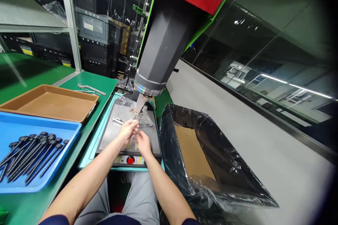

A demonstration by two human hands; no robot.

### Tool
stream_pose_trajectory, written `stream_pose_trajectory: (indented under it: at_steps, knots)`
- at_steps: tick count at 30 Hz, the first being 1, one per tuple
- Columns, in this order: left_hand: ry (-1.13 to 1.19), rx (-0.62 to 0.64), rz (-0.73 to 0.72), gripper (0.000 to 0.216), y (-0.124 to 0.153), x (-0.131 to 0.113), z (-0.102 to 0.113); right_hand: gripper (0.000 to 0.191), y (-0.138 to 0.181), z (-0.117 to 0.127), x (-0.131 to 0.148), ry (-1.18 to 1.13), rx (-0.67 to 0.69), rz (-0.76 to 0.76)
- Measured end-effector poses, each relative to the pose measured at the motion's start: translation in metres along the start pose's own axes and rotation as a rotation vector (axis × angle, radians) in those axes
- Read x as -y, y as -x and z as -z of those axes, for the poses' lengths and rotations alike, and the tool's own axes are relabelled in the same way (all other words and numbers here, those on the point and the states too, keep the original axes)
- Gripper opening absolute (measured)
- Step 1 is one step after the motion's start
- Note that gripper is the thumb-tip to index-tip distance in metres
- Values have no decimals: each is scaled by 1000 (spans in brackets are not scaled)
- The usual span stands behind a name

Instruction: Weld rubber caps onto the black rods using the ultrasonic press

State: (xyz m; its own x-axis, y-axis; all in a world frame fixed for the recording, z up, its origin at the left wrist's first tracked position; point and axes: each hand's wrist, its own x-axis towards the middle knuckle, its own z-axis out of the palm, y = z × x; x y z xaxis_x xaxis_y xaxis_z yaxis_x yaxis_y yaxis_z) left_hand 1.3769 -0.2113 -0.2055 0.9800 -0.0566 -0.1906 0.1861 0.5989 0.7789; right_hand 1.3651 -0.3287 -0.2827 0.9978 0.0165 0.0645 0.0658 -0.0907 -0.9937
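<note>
My left hand (pixel 128 130) is closed in a pinch just below the metal tip (pixel 141 103) of a press machine (pixel 165 38). A small, partly clear piece shows at its fingertips, but I cannot make out what it is. Close beside it, my right hand (pixel 143 142) has its fingers curled together near the left fingertips; what they hold, if anything, is hidden. Both hands are above the grey base plate (pixel 108 137) of the machine. A slim metal bracket (pixel 118 120) lies on the plate left of my hands. Clear plastic film (pixel 126 101) is bunched at the back.
A red button (pixel 130 160) sits on the base's front edge. To the left are a blue tray (pixel 67 130) with several black rod-like parts (pixel 34 151), a brown tray (pixel 50 103) and a wrench (pixel 91 88). A bin lined with black plastic (pixel 224 154) stands right.
</note>
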Motion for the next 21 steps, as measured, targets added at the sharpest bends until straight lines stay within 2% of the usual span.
stream_pose_trajectory:
  at_steps: [2, 5, 8, 12, 16, 21]
  knots:
    - [11, 14, -16, 30, 0, -2, -3, 36, -19, -5, 12, 129, -51, 82]
    - [-6, 25, -34, 31, -2, -8, -6, 34, -42, -7, 30, 312, -206, 221]
    - [-20, 43, -58, 33, -4, -14, -10, 31, -62, -6, 44, 372, -296, 328]
    - [-34, 60, -75, 34, -7, -21, -14, 41, -90, -4, 57, 375, -220, 350]
    - [-69, 48, -103, 33, -9, -25, -16, 23, -111, -1, 66, 423, -99, 276]
    - [-67, 49, -135, 33, -14, -26, -16, 23, -114, 0, 68, 440, -143, 308]
